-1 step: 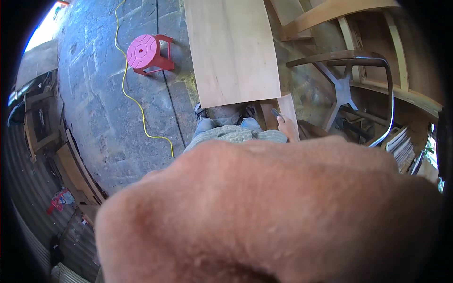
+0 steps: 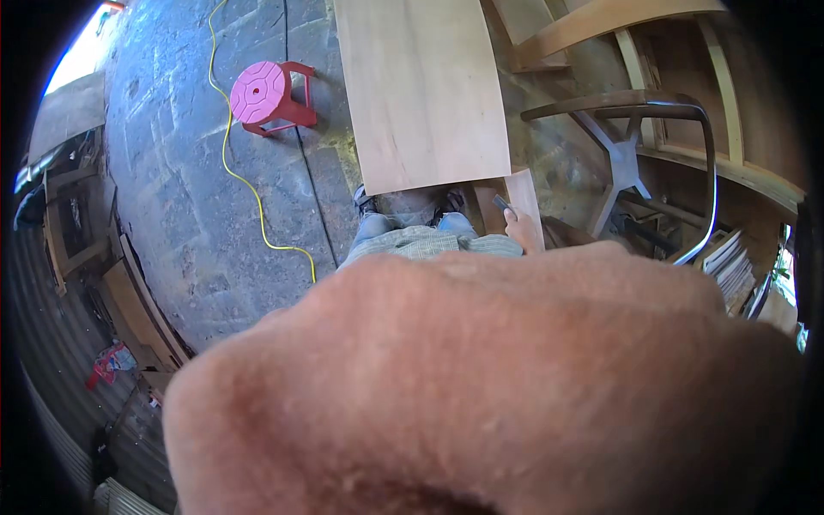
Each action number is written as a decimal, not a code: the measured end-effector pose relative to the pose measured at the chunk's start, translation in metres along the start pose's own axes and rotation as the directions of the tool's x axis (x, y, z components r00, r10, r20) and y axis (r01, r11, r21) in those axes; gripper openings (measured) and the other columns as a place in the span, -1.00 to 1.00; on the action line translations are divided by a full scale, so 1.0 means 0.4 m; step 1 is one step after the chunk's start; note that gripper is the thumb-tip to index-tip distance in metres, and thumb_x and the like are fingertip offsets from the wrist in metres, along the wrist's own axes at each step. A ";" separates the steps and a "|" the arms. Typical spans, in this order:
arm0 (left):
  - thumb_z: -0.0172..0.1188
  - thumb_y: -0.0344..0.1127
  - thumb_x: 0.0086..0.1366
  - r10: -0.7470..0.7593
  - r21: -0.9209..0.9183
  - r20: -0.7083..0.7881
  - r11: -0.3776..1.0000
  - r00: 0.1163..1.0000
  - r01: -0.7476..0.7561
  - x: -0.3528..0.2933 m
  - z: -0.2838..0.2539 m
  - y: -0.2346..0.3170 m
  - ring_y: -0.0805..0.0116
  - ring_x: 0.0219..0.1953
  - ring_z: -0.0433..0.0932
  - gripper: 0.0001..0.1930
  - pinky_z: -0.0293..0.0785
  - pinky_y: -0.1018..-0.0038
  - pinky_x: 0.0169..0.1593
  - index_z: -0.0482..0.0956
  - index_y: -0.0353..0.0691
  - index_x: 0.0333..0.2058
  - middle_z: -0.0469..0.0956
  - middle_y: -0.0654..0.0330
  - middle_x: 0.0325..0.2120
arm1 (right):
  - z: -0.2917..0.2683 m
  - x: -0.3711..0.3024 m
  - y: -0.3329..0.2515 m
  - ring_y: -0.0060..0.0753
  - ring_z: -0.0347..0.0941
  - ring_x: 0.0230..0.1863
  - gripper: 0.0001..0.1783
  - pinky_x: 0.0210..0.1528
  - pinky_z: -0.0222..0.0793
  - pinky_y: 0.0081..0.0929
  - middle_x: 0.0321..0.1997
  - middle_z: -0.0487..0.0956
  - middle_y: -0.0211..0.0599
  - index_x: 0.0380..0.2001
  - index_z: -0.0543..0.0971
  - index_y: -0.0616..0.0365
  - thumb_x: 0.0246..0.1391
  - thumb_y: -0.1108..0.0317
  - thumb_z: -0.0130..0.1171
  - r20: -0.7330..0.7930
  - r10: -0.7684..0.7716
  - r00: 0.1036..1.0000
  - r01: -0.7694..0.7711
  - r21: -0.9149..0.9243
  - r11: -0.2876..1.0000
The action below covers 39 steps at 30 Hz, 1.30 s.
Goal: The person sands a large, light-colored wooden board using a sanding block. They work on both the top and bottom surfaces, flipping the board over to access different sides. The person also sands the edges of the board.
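My left hand fills the lower half of the view, very close to the camera. Its back and knuckles show, while the fingertips and anything in them are hidden. Lower down by my body, my right hand is closed around a small dark rectangular object, its end sticking out past the fingers. That hand is over a narrow light wooden piece, beside my leg. In front of my feet lies a large pale plywood sheet.
Left of the sheet stands a pink plastic stool. A yellow cord and a black cord run over the concrete floor. A curved metal-and-wood frame stands at right, before wooden framing. Boards lie at left.
My left hand has shifted slightly left in front of the camera. My right hand stays in place with the dark object.
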<state>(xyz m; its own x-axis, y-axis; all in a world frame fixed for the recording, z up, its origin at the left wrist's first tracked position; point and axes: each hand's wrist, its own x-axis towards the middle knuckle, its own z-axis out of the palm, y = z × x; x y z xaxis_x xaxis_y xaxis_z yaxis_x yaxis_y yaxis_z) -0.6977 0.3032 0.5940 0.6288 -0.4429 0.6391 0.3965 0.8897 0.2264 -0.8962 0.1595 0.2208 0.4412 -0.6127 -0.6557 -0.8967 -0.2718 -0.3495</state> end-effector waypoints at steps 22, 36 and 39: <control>0.08 -0.37 0.22 -0.087 0.034 0.085 0.996 0.993 0.085 -0.054 0.044 0.046 0.32 -0.64 0.39 -0.79 0.29 0.43 -0.58 0.52 -0.45 -0.47 0.45 0.09 -0.60 | 0.110 -0.010 0.140 0.04 0.38 0.10 -0.51 0.12 0.26 -0.20 0.03 0.49 0.04 0.05 0.46 0.14 0.18 0.07 -0.09 -0.052 -0.028 0.998 0.032 0.067 0.997; 0.08 -0.41 0.20 -0.234 0.170 0.217 0.965 0.948 0.199 -0.160 0.022 0.128 0.31 -0.65 0.39 -0.82 0.29 0.42 -0.57 0.52 -0.44 -0.48 0.45 0.09 -0.60 | 0.180 -0.068 0.202 0.01 0.38 0.11 -0.50 0.13 0.25 -0.16 0.05 0.49 -0.02 0.09 0.44 0.02 0.19 0.01 -0.13 -0.110 0.191 0.975 -0.191 0.015 0.981; 0.03 -0.36 0.13 -0.333 0.422 0.308 0.888 0.891 0.185 -0.145 0.035 0.198 0.17 -0.50 0.46 -0.79 0.38 0.33 -0.41 0.51 -0.44 -0.47 0.47 0.02 -0.51 | 0.220 -0.067 0.274 0.01 0.38 0.11 -0.49 0.12 0.26 -0.12 0.05 0.49 -0.04 0.11 0.42 -0.06 0.18 -0.03 -0.13 -0.098 0.209 0.973 -0.200 0.096 0.975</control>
<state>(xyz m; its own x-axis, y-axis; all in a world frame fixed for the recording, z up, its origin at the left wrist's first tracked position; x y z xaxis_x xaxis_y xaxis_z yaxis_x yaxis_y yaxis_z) -0.7123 0.4010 0.5853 0.2223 -0.6564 0.7209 0.1863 0.7544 0.6294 -1.0032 0.2114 0.1413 0.2384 -0.7255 -0.6457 -0.9591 -0.0714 -0.2738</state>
